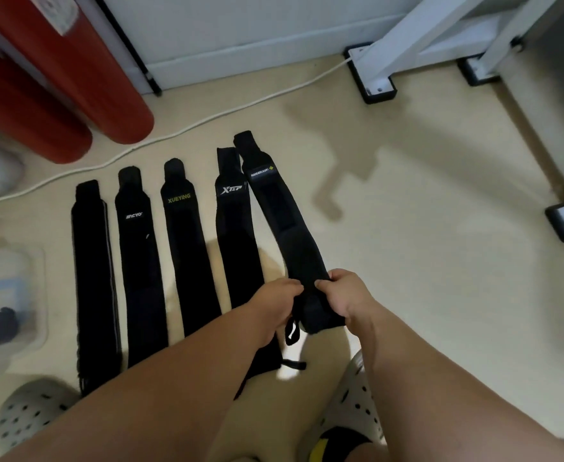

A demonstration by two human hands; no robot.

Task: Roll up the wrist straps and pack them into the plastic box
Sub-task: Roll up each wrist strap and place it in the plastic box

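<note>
Wrist strap (282,208), centre frame: left hand (275,303) and right hand (342,295) pinch its near end, fingers curled. It appears soft, light and limp, so it is probably best rolled tightly from this end. Plastic box (7,295) at left edge.

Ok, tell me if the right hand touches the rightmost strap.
Touching: the head view shows the right hand gripping the rightmost strap near its end.

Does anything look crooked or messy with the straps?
Yes. The rightmost strap slants instead of lying straight; its far end seems to overlap the XTEP strap. That is because the left hand and right hand grip its near end.
</note>
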